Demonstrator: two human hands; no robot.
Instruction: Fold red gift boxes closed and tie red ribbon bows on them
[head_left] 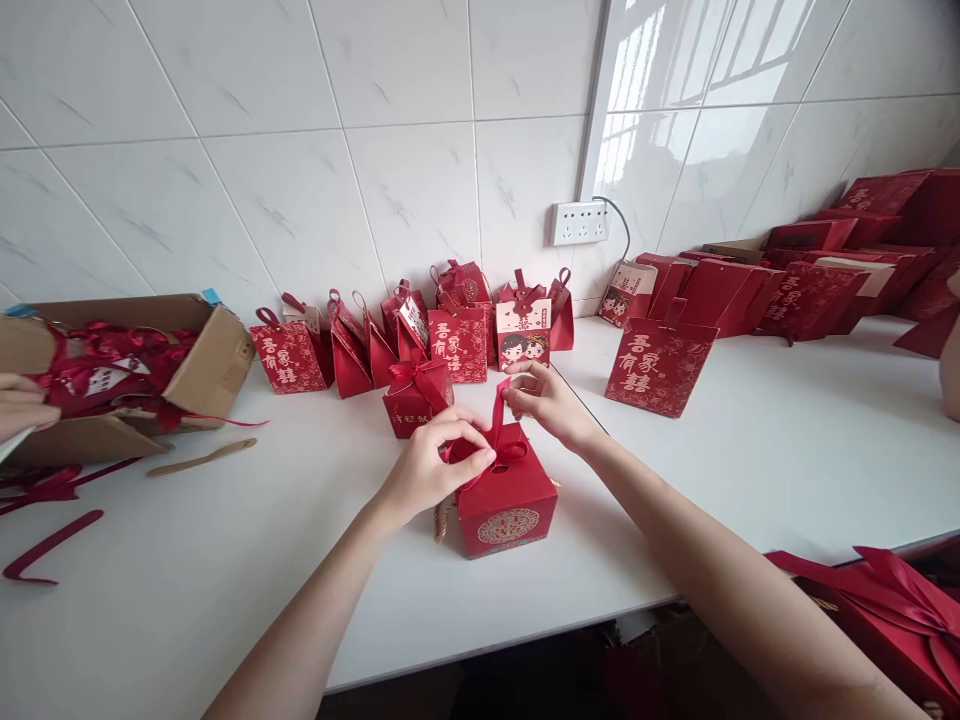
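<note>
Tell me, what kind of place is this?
It looks like a worktop in a home or small workshop; I can't tell which. Many red gift boxes stand on it, a cardboard box holds red ribbons, and the wall behind is tiled.

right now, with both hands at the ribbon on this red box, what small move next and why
Probably draw the ribbon snug: the right hand holds it raised above the red box, the left hand pinches low, and a loop on top stands open.
</note>
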